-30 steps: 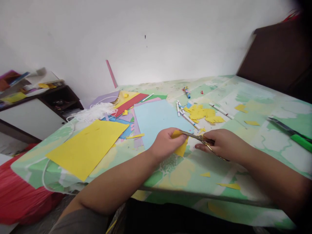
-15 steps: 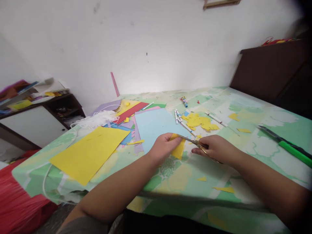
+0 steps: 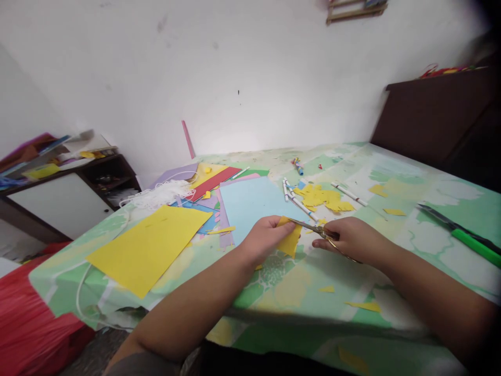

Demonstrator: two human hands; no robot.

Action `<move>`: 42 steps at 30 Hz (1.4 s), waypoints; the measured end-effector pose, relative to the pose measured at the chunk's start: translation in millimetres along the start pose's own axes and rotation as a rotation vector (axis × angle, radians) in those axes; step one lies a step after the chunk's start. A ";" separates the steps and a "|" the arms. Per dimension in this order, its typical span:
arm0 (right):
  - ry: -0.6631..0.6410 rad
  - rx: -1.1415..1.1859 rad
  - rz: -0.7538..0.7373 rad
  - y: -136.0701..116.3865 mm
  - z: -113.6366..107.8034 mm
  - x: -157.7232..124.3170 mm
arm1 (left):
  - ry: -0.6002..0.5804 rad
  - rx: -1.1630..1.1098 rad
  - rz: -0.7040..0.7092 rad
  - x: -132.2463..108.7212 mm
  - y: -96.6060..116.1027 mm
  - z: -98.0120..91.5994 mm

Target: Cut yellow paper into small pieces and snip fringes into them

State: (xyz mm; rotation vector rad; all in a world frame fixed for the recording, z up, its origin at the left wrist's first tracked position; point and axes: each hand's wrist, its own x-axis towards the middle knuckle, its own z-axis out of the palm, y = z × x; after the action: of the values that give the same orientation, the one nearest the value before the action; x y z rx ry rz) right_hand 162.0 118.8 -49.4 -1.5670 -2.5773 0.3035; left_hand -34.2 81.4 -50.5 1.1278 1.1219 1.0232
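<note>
Between the thumb and fingers of my left hand (image 3: 266,236) is a small piece of yellow paper (image 3: 290,244), held over the near part of the table. My right hand (image 3: 352,237) grips a pair of scissors (image 3: 313,227) by gold-coloured handles. Their blades point left and lie at the paper's upper edge, close to my left thumb. A light blue sheet (image 3: 250,201) lies just beyond my left hand. Past the scissors is a pile of cut yellow paper pieces (image 3: 319,197), with several white markers (image 3: 299,203) beside it.
A large yellow sheet (image 3: 151,250) and tangled white string (image 3: 166,192) lie on the left. A green-handled knife (image 3: 462,235) rests at the right. Yellow scraps (image 3: 364,306) are scattered near the front edge of the patterned tablecloth (image 3: 422,282). A red bag (image 3: 31,308) is at lower left.
The view has shifted slightly, so everything sits a little further right and lower. Both hands keep their holds on the yellow paper and the scissors, with the blades still at the paper's upper edge.
</note>
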 end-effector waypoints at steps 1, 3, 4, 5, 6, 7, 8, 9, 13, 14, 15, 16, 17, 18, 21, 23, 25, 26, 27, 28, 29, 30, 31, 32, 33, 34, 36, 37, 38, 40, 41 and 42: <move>0.001 0.001 0.003 -0.3 -0.1 -0.3 | -0.001 0.002 0.002 -0.2 0.0 -0.1; 0.005 0.003 -0.001 -1.0 -0.2 -1.4 | -0.007 0.009 0.014 -0.9 0.1 -0.2; 0.007 0.005 -0.012 -1.4 -0.1 -2.0 | -0.013 0.015 0.020 -1.2 0.1 -0.1; 0.008 0.009 -0.023 -1.9 0.2 -2.7 | -0.021 0.022 0.026 -1.5 -0.1 0.0; 0.008 0.014 -0.032 -2.4 0.6 -3.4 | -0.029 0.032 0.031 -1.6 -0.5 0.2; 0.007 0.022 -0.040 -2.9 1.2 -4.0 | -0.034 0.049 0.034 -1.4 -1.2 0.4; 0.006 0.029 -0.045 -3.5 1.8 -4.6 | -0.039 0.070 0.036 -0.9 -2.2 0.6; 0.005 0.037 -0.048 -4.0 2.4 -5.0 | -0.046 0.093 0.038 -0.3 -3.4 0.7; 0.003 0.048 -0.062 -5.3 4.3 -5.1 | -0.066 0.172 0.047 3.3 -8.1 1.3; 0.002 0.044 -0.063 -5.5 4.3 -4.9 | -0.064 0.177 0.047 3.9 -8.6 1.4; -0.001 0.038 -0.062 -5.7 4.1 -4.6 | -0.061 0.177 0.048 4.2 -8.9 1.5; -0.005 0.032 -0.058 -5.9 3.7 -4.5 | -0.057 0.171 0.050 4.2 -8.8 1.6; -0.009 0.029 -0.054 -6.1 3.2 -4.3 | -0.055 0.163 0.052 4.1 -8.4 1.6; -0.014 0.026 -0.047 -6.3 2.7 -4.2 | -0.056 0.157 0.053 3.7 -7.8 1.6; -0.024 0.010 -0.032 -6.0 1.8 -4.1 | -0.066 0.153 0.049 2.1 -5.4 1.6; -0.027 0.005 -0.030 -5.0 2.2 -3.8 | -0.073 0.158 0.045 1.0 -4.1 1.7; -0.029 0.013 -0.033 -3.7 2.9 -3.3 | -0.074 0.167 0.039 0.4 -3.3 1.9; -0.030 0.019 -0.033 -3.1 3.3 -3.1 | -0.073 0.171 0.035 0.1 -3.1 1.9; -0.031 0.022 -0.032 -2.7 3.4 -2.9 | -0.072 0.173 0.032 0.0 -2.9 1.9; -0.033 0.023 -0.029 -2.5 3.4 -2.8 | -0.074 0.171 0.029 -0.1 -2.8 1.8; -0.034 0.024 -0.027 -2.4 3.2 -2.7 | -0.078 0.168 0.027 -0.3 -2.6 1.6; -0.033 0.025 -0.024 -2.4 2.8 -2.7 | -0.083 0.165 0.024 -0.3 -2.4 1.3; -0.030 0.028 -0.021 -2.3 2.3 -2.7 | -0.091 0.162 0.019 -0.4 -2.2 0.9; -0.027 0.030 -0.017 -2.1 1.9 -2.8 | -0.100 0.159 0.015 -0.3 -1.9 0.5; -0.024 0.031 -0.014 -1.7 1.5 -2.9 | -0.109 0.159 0.010 -0.2 -1.8 0.2; -0.022 0.031 -0.015 -1.2 1.2 -3.1 | -0.112 0.163 0.009 0.0 -1.6 0.0; -0.023 0.033 -0.032 0.0 1.1 -3.4 | -0.106 0.179 0.010 0.4 -1.6 0.0; -0.024 0.037 -0.044 0.5 1.2 -3.6 | -0.099 0.189 0.013 0.6 -1.6 0.2; -0.026 0.043 -0.055 0.8 1.3 -3.9 | -0.094 0.198 0.018 0.8 -1.7 0.6; -0.029 0.058 -0.061 0.7 1.4 -4.3 | -0.076 0.206 0.028 0.9 -2.1 1.3; -0.028 0.063 -0.060 0.5 1.4 -4.5 | -0.068 0.205 0.035 0.9 -2.3 1.6; -0.027 0.066 -0.059 0.2 1.4 -4.6 | -0.058 0.198 0.044 1.0 -2.7 1.8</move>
State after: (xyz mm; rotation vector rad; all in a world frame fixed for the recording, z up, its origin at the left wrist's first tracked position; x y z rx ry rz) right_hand 164.1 114.6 -50.7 -1.4720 -2.5996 0.4022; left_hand -32.2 81.8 -53.1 1.3368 1.1754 0.9210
